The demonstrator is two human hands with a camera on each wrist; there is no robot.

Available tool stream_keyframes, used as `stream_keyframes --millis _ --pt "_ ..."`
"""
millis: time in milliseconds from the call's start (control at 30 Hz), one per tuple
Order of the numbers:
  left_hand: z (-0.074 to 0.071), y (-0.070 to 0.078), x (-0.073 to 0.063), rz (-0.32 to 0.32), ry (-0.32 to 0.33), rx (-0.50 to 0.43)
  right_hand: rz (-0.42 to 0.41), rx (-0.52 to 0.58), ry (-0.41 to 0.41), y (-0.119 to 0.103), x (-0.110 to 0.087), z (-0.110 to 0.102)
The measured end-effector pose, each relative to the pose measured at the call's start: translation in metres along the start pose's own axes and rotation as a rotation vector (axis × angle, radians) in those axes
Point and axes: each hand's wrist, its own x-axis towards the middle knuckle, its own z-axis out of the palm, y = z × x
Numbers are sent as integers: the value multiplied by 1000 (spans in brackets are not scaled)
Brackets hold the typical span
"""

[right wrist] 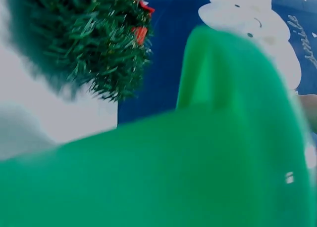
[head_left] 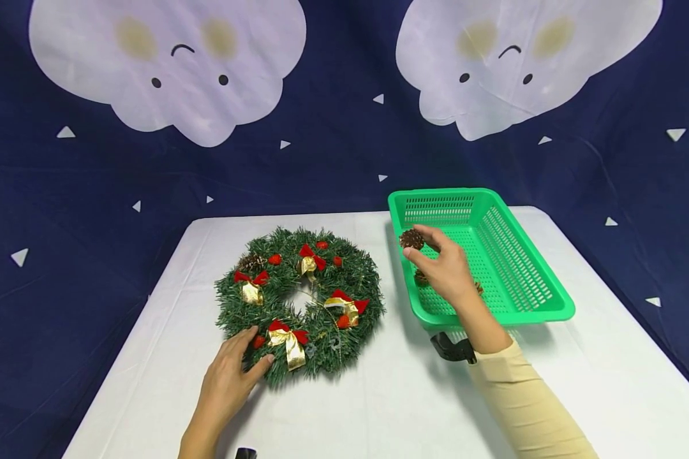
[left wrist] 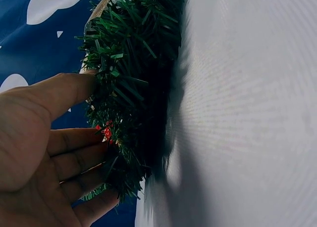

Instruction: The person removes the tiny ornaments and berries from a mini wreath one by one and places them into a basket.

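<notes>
Currently, through the head camera, I see the right hand (head_left: 444, 264) holding a brown pine cone (head_left: 411, 240) between its thumb and its fingers, so it is clamped on this piece. The cone is at the left rim of the green basket (head_left: 496, 258) as I see it; how high it is held, I cannot tell from my distance. Inside the basket I find a second cone (head_left: 421, 278) near the left wall, and a third cone (head_left: 478, 287), which the right arm covers in part. The left hand (head_left: 226, 373) has its thumb and fingers apart, and it touches the near left edge of the green wreath (head_left: 278, 296); in the left wrist view, the fingertips reach into the needles. This wreath lies flat on the white table (head_left: 413, 395), to the left of the basket, with a gap between them. It bears red and gold bows (head_left: 288, 338), several red berries (head_left: 274, 259) and a cone at its far left part. In my right wrist view, the blurred basket wall takes most of the space. Behind the table I see a dark blue cloth (head_left: 344, 166) with white clouds.
</notes>
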Motion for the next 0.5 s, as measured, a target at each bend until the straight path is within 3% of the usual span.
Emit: stream_keyframes --millis 500 --pt "1 -1 -1 -4 -8 -1 37 -112 21 27 1 -19"
